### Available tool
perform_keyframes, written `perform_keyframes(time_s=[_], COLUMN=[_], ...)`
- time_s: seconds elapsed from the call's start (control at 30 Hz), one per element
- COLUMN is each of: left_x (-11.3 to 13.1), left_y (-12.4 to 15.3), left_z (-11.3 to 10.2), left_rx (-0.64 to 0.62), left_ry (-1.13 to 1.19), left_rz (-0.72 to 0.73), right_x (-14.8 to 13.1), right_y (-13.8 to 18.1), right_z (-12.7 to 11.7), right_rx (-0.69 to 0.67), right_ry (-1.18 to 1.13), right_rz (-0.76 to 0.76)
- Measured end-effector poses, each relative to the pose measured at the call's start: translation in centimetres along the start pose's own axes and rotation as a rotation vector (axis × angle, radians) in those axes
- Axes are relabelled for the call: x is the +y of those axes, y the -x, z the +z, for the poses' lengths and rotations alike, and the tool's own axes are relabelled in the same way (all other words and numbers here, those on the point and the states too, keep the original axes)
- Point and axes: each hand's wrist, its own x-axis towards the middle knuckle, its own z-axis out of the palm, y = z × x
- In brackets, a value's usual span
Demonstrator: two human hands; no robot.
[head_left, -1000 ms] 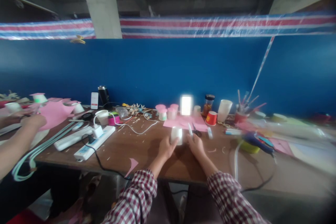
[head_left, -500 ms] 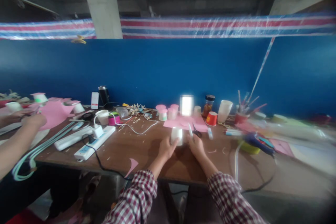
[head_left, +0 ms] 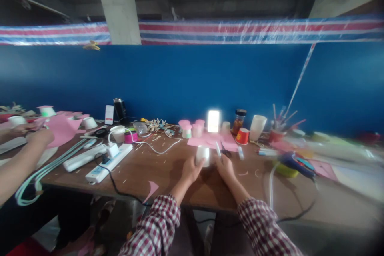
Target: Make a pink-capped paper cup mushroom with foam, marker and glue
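Left hand: the left hand [head_left: 191, 169] has its fingers closed around the side of a white cup [head_left: 203, 155].
White cup: it sits in the left fingers, just left of the right fingertips and apart from them; its narrower end appears to be up, though blur hides the rim.
Right hand: the right hand [head_left: 223, 167] pinches a slim white stick [head_left: 218, 150] between thumb and fingers, pointing up and away; what kind of tool it is cannot be told.
Scissors: dark-handled scissors [head_left: 226, 153] lie just beyond the right fingers; whether they touch the hand cannot be told.
Pink sheet: a flat pink sheet [head_left: 195, 142] lies past both hands' fingers.
Pink-topped cups: two stand beyond the left fingers, the nearer-left one [head_left: 186, 132] showing a green band.
Bright panel: a glowing white panel [head_left: 213, 121] stands upright straight ahead of the gap between the two hands.
Red cup: a red cup [head_left: 242, 136] stands ahead and right of the right fingers, near a dark-lidded jar [head_left: 239, 121].
Power strip: a white power strip [head_left: 108, 163] lies well left of the left fingers.
Co-worker: farther left of those fingers, another person's hand [head_left: 40, 138] is at a pink piece [head_left: 64, 131].
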Motion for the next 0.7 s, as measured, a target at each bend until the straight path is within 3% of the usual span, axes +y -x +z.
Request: perform_keyframes(time_s=[0.43,0.7], left_x=[0.5,0.3], left_y=[0.4,-1.2], left_z=[-0.2,-0.8], left_rx=[-0.003,-0.049], left_ry=[0.054,0.273], left_rz=[-0.009,-0.057], right_x=[-0.1,-0.1], right_y=[0.1,-1.2], right_z=[-0.1,-0.3], right_rx=[-0.009,0.018], right_ry=[-0.051,-0.176], right_rz=[0.035,0.139])
